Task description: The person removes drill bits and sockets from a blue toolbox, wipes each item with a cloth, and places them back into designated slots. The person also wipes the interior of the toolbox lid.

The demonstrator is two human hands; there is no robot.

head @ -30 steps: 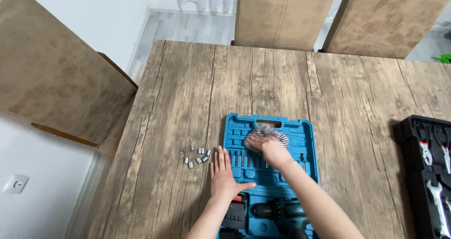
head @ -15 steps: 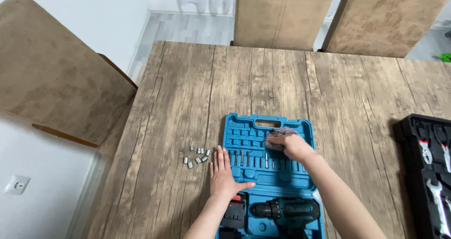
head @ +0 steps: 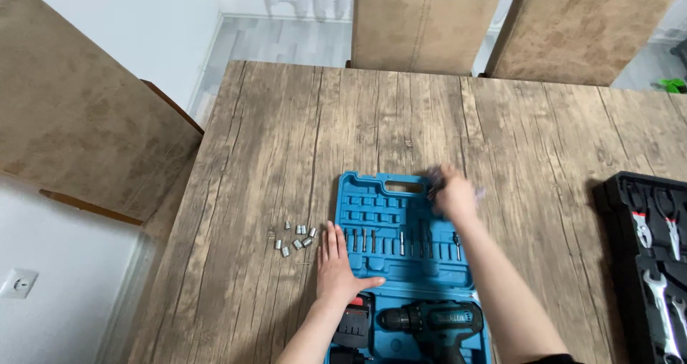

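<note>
Wooden table (head: 286, 142) | left hand (head: 336, 267) flat, fingers spread on blue tool case (head: 379, 214), unmoved | right hand (head: 452, 192) blurred, now at case's far corner; grip unclear | sockets (head: 293, 237) left of it

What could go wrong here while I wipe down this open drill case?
The right hand sweeps fast with a blurred cloth near the drill bits in the blue case; it may knock them loose. The left hand lies flat beside the small metal sockets, which a nudge could scatter across the table.
</note>
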